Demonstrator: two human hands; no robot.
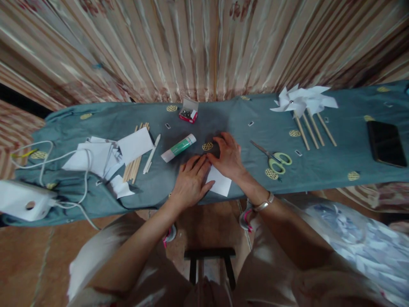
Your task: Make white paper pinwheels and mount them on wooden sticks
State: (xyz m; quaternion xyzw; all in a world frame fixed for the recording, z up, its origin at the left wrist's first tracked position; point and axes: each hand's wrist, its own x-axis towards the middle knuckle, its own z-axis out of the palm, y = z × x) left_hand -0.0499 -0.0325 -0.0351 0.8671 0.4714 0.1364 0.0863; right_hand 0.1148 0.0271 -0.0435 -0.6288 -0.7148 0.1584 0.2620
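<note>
A small white sheet of paper [221, 182] lies near the front edge of a table covered in teal cloth [108, 121]. My left hand [190, 183] rests flat on its left part with the fingers stretched out together. My right hand [227, 156] lies over the paper's upper part, fingers bent and pressing down on it. A glue stick [178, 147] lies just left of the hands and green-handled scissors [274, 159] just right of them.
Left: cut white paper pieces [105, 155], wooden sticks [135, 160], a white pen [151, 153], a white device [22, 200] with cables. A red box of pins [188, 111] sits at the back. Right: finished paper pinwheels [303, 102] on sticks and a dark phone [386, 143]. A stool [209, 260] stands below.
</note>
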